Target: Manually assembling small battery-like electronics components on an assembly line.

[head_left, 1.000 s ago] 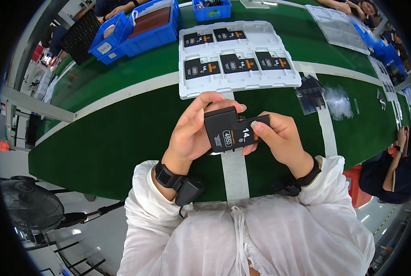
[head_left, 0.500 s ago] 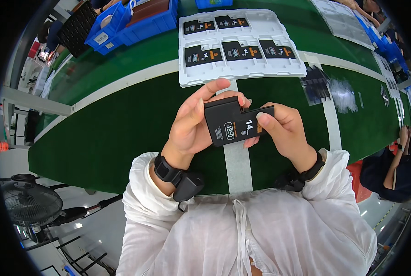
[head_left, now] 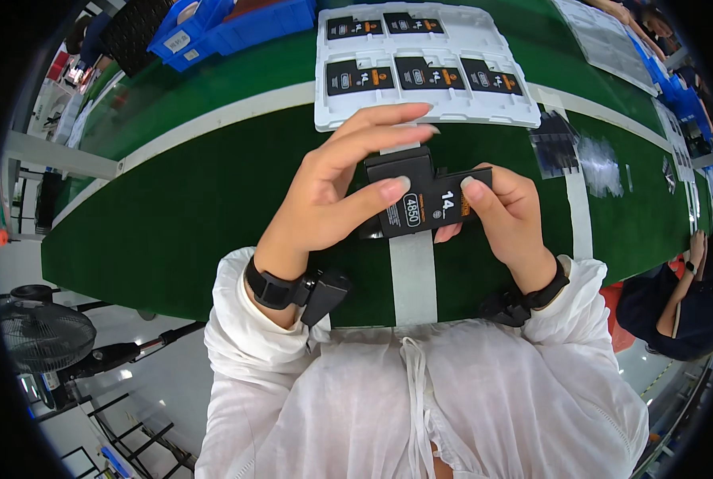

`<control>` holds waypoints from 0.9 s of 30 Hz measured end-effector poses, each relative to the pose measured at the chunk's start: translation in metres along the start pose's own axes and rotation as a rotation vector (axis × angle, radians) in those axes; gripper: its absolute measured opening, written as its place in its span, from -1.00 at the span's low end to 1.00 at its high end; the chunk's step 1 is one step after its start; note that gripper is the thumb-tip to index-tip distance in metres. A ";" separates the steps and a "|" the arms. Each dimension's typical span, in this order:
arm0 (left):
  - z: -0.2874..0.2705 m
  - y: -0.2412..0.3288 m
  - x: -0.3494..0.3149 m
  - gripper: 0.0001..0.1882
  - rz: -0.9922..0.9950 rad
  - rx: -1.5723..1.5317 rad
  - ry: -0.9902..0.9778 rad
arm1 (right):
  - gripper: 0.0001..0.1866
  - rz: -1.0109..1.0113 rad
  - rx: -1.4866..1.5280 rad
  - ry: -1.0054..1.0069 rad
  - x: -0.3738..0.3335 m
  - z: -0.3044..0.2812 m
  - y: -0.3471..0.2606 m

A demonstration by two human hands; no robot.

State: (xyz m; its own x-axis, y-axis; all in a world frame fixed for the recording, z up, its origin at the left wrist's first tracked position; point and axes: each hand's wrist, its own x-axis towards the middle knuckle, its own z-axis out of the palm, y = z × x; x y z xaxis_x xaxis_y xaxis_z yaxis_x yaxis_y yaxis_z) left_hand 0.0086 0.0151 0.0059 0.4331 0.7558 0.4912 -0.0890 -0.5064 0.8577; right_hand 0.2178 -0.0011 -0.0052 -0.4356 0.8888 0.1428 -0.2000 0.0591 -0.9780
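A black, L-shaped phone battery point(head_left: 401, 180) with white and orange print is held over the green table, tilted toward me. My right hand point(head_left: 504, 203) pinches its right end, thumb on the printed face and fingers behind. The thumb of my left hand point(head_left: 324, 188) presses on the left part of that face. Two fingers of this hand stretch out past the battery's upper edge, and the others are hidden behind it. Dark, shiny material shows at the battery's lower left corner. Beyond my hands lies a white tray point(head_left: 427, 109) with several similar batteries in its compartments.
Right of the tray lie dark film pieces point(head_left: 554, 148) and a heap of clear film strips point(head_left: 600, 166). Blue bins point(head_left: 249, 30) stand at the far left. A fan point(head_left: 49, 335) is left of the table. Another person point(head_left: 672, 307) sits at the right.
My left thumb has come onto the battery's face, and the left hand has turned with its back toward me. The battery and my right hand have shifted slightly up and right in view.
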 end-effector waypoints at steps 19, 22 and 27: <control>-0.001 0.009 -0.007 -0.49 -0.175 0.070 0.089 | -0.75 0.001 -0.029 0.005 0.001 -0.002 0.001; 0.004 0.009 -0.007 -0.44 -0.074 0.117 0.147 | -0.64 0.000 0.013 -0.108 0.007 -0.014 -0.001; 0.012 0.012 -0.006 -0.41 -0.037 -0.012 0.218 | -0.23 0.194 0.469 -0.473 0.014 -0.023 0.012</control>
State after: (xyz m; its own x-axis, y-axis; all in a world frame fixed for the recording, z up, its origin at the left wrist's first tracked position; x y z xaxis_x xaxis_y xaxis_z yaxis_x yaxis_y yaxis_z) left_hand 0.0160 -0.0003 0.0115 0.2327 0.8464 0.4791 -0.0878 -0.4723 0.8771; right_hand 0.2294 0.0228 -0.0179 -0.8162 0.5635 0.1275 -0.3921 -0.3783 -0.8385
